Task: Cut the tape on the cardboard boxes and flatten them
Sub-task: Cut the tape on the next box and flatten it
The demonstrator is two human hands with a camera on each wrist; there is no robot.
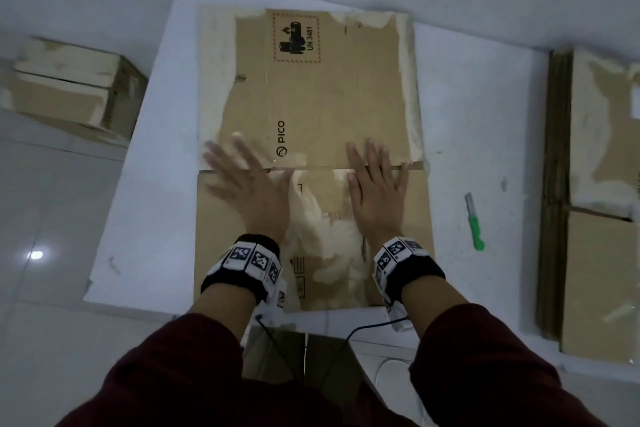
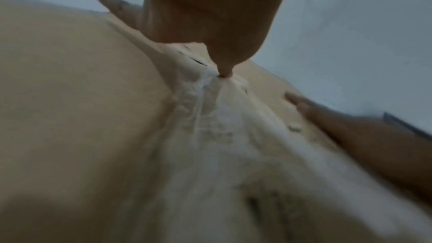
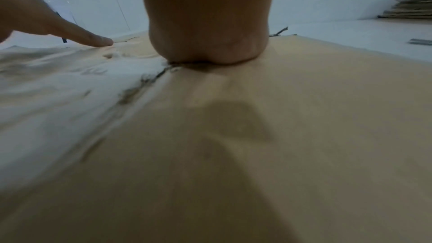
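— Where does the flattened cardboard box lie?

— Flat on the white surface, right under both hands. The left hand and the right hand rest palm down on the near panel, and their fingers reach over the seam onto the far panel with the printed logo.

— How do the fingers stand?

— Straight and spread on both hands, pressing down on the cardboard, gripping nothing. The left hand is blurred in the head view. The right wrist view shows the heel of the palm planted on the box beside torn whitish tape residue.

— And around the box?

— A green-handled knife lies on the surface to the right, well apart from the right hand. Beyond it sits a stack of flattened boxes. An unflattened box stands on the floor at the left.
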